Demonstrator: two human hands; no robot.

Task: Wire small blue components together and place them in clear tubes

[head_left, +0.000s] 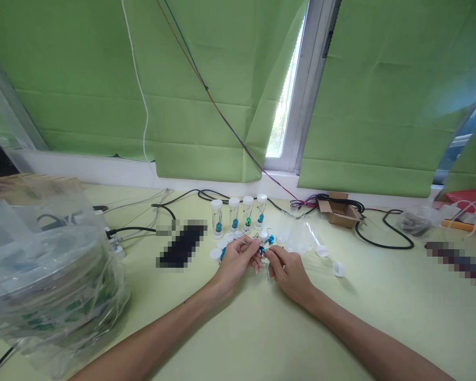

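My left hand (238,258) is closed, thumb and fingers pinching a small blue part with thin metal wire (262,250). Close on its right, my right hand (289,267) has its fingers curled at the same part, and a bent wire (268,272) hangs by its fingertips. Whether both hands grip the blue part or one only touches it is too small to be sure. Just beyond the fingers lies another blue part (271,239). Behind the hands, several clear tubes with white caps (234,214) stand upright in a row, each with a small coloured part and wire inside.
Clear empty tubes (301,233) and a loose white cap (338,269) lie right of the hands. An open cardboard box (339,211) and black cables (381,244) are at the back. A plastic-wrapped spool (43,286) fills the left. A blurred dark object (184,244) lies nearer.
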